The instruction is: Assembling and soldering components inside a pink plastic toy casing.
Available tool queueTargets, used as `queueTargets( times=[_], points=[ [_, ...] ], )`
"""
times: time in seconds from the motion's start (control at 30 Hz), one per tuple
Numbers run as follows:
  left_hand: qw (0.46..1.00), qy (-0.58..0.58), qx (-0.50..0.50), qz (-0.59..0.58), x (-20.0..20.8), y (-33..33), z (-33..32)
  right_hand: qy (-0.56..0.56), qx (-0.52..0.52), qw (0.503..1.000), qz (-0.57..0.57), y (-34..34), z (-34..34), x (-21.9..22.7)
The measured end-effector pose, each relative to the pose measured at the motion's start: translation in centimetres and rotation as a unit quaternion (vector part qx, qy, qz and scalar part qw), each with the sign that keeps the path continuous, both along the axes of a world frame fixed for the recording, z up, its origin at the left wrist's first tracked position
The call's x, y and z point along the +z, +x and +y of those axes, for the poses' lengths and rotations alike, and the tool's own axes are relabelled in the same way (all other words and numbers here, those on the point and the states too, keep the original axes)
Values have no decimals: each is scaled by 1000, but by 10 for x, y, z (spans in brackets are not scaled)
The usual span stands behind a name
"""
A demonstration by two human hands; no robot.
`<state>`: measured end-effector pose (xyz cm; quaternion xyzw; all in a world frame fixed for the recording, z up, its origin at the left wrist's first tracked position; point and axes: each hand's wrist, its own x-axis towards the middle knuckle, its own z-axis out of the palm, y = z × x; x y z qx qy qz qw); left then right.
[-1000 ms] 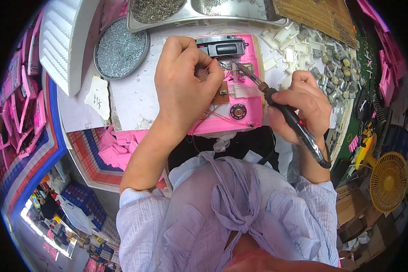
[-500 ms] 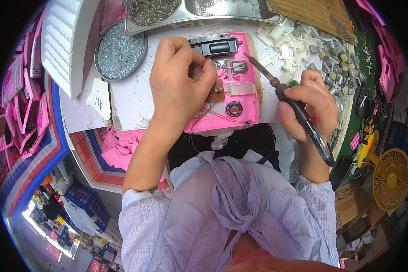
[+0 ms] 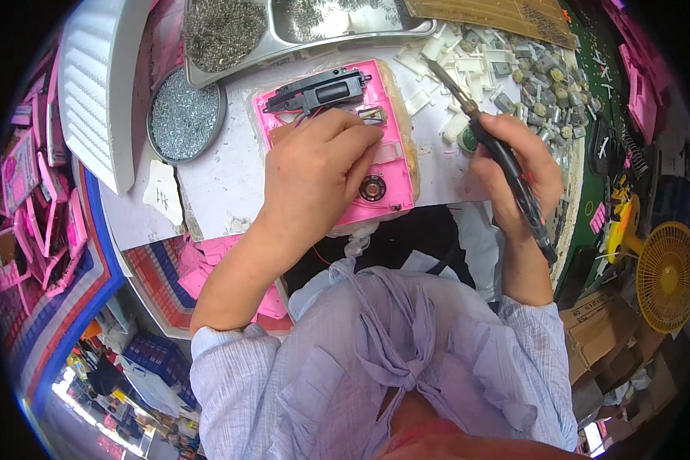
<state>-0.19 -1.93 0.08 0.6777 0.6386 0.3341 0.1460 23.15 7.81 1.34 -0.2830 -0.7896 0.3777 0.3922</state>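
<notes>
A shallow pink plastic housing [image 3: 402, 172] lies open on the worktable, turned slightly. Inside it are a black plastic module [image 3: 331, 93], a small metal motor [image 3: 372, 115], a round speaker [image 3: 372, 188] and thin wires. My left hand [image 3: 318, 172] rests over the housing's middle, its fingers bent and pressed together. Whatever the fingertips pinch is hidden beneath them, as is most of a brown board. In my right hand [image 3: 525, 157] is a soldering iron [image 3: 510, 165], held by its black handle. Its tip points up and left, above white plastic pieces, apart from the housing.
A metal tray [image 3: 264, 47] of small metal parts stands at the back, beside a round bowl [image 3: 221, 115] of screws. White plastic parts [image 3: 475, 65] and small motors [image 3: 548, 77] heap at the right. Further right is a yellow fan [image 3: 667, 276]. Pink housings pile at the far left.
My left hand has come down from beside the black module onto the housing's middle. The soldering iron's tip has moved away from the housing's right edge. The whole view has shifted slightly.
</notes>
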Motion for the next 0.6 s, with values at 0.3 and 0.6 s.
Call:
queueTargets(
  times=[0.3,0.6],
  points=[
    [1000,-16,-10,24,4,5,8,52,18,998,9,-7,10,-1],
    [999,-31,-17,26,1,6,5,56,0,998,7,1,8,-2]
  ],
)
